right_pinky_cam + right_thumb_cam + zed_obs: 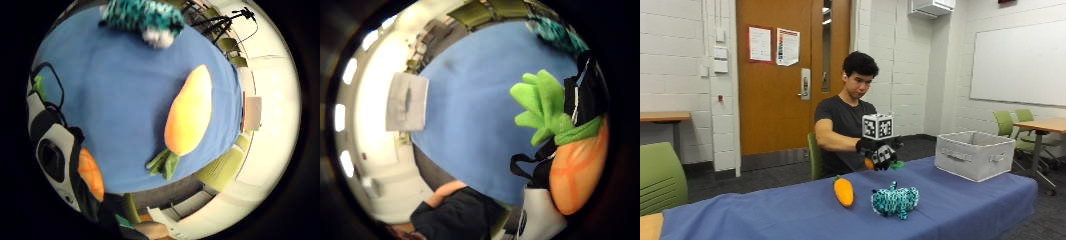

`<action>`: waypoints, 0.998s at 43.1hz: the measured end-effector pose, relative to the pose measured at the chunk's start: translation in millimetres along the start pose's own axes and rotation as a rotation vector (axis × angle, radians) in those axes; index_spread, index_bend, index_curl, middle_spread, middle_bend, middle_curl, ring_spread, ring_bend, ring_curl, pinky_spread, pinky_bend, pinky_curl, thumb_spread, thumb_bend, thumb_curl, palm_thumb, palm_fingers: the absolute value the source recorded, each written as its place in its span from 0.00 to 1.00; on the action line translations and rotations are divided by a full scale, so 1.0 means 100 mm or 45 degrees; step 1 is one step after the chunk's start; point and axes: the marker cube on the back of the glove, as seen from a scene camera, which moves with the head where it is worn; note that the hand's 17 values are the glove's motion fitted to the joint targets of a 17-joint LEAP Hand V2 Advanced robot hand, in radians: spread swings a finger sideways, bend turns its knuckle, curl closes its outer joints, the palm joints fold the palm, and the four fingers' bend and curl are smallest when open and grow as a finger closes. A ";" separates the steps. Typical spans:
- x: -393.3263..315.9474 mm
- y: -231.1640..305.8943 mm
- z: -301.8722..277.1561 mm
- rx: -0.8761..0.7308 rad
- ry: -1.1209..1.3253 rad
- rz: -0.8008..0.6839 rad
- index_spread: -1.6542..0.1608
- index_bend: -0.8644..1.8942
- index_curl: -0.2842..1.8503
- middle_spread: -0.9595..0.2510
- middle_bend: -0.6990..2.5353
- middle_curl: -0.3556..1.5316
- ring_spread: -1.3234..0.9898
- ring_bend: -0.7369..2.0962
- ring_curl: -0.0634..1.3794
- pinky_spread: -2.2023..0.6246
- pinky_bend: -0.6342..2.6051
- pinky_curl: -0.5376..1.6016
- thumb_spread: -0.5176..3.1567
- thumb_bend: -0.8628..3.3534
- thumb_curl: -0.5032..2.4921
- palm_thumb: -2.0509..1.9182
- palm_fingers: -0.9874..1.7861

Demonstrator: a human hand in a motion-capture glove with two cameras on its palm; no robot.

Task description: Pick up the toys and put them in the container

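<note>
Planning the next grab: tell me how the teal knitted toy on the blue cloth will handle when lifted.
The teal knitted toy looks soft and stuffed, so it will probably squash and sag rather than stay stiff. Its yarn surface should resist slipping. It looks light, and standing on stubby legs on the tablecloth, it may topple if nudged.

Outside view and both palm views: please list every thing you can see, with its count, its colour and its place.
Carrot toy: one, orange with green leaves, held up above the table.
Mango toy: one, orange-yellow with green leaves, lying on the tablecloth.
Knitted animal: one, teal and black, on the tablecloth beside the mango toy.
Container: one, grey fabric, at the table's end.
Tablecloth: one, blue, covering the table.
Right hand: one, black glove, holds the carrot toy.
</note>
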 end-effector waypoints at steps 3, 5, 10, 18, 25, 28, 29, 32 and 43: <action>-0.02 -0.12 -0.07 -0.011 -0.027 0.015 0.68 0.44 0.53 0.51 0.52 0.49 0.39 0.66 0.41 0.61 0.42 0.44 0.36 0.26 0.36 0.69 0.79; -0.09 -0.24 -0.26 0.010 -0.027 0.013 0.68 0.44 0.54 0.51 0.52 0.50 0.39 0.66 0.41 0.60 0.43 0.44 0.35 0.26 0.37 0.69 0.79; -0.44 -0.54 -0.86 0.101 -0.041 -0.034 0.66 0.44 0.58 0.51 0.53 0.51 0.39 0.67 0.41 0.60 0.43 0.45 0.34 0.26 0.39 0.69 0.78; -1.47 -0.86 -1.66 0.209 -0.064 -0.177 0.65 0.42 0.63 0.51 0.53 0.52 0.39 0.68 0.42 0.60 0.44 0.45 0.32 0.26 0.41 0.68 0.77; -2.82 -0.84 -2.04 0.258 -0.145 -0.601 0.63 0.41 0.67 0.51 0.54 0.53 0.40 0.68 0.42 0.60 0.44 0.45 0.31 0.27 0.43 0.68 0.77; -3.35 -0.87 -2.09 0.266 -0.120 -0.622 0.63 0.40 0.68 0.52 0.54 0.53 0.40 0.68 0.41 0.60 0.45 0.45 0.31 0.27 0.44 0.68 0.77; -3.53 -0.91 -2.10 0.269 -0.106 -0.578 0.63 0.40 0.69 0.52 0.54 0.53 0.40 0.68 0.41 0.61 0.45 0.45 0.31 0.27 0.45 0.68 0.76; -4.00 -0.98 -2.12 0.272 -0.100 -0.546 0.62 0.40 0.70 0.52 0.53 0.53 0.40 0.68 0.41 0.60 0.45 0.44 0.30 0.26 0.45 0.68 0.76; -4.15 -1.43 -1.85 0.205 -0.187 -0.854 0.61 0.38 0.75 0.52 0.53 0.54 0.40 0.68 0.41 0.60 0.45 0.44 0.30 0.27 0.49 0.67 0.77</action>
